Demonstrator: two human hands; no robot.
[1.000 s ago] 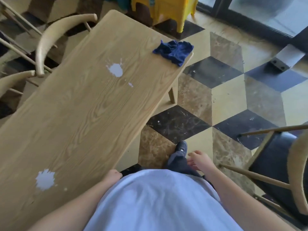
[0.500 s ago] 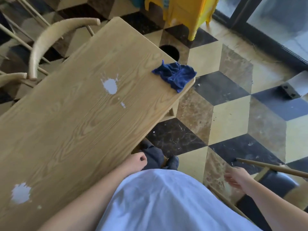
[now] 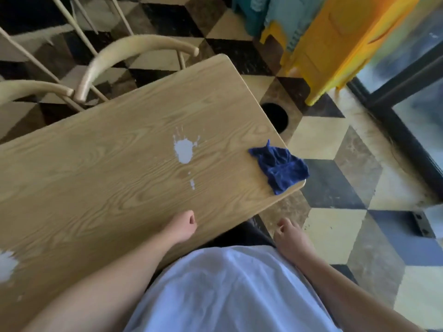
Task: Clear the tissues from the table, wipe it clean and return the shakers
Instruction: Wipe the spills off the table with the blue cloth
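At the table [image 3: 100, 168] corner lay the blue cloth [image 3: 279, 167]; left hand [image 3: 183, 226] clenched empty, right hand [image 3: 291, 238] loosely curled, holding nothing. Advised gathering the cloth whole before wiping the white spill [image 3: 183, 150].

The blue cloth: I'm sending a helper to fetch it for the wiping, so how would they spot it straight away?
Start at the long wooden table and follow it to its far end. At the corner on the person's right lies the blue cloth, crumpled and partly overhanging the edge. It is the only dark, soft thing on the tabletop; the white splatter beside it is a flat stain.
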